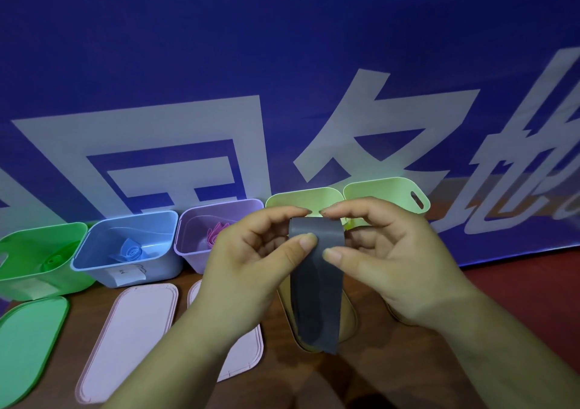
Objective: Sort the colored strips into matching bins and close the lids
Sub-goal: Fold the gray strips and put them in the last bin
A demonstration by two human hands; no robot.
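Observation:
A grey strip (317, 283) hangs folded over between my hands, above the table's middle. My left hand (251, 261) pinches its upper left edge with thumb and fingers. My right hand (383, 258) pinches the upper right edge. Behind them stand open bins in a row: green (37, 251), blue (125, 245), purple (201, 236) and two yellow-green ones (301, 198) (389, 195). A rolled green strip (51, 262), a rolled blue strip (131, 251) and a pink strip (215, 234) lie in the first three bins.
Lids lie flat on the brown table in front of the bins: a green lid (28, 342), a pink lid (131, 336), a second pink lid (244, 355) partly under my left arm, a yellowish lid (348, 317) under the strip. A blue banner (282, 63) rises behind.

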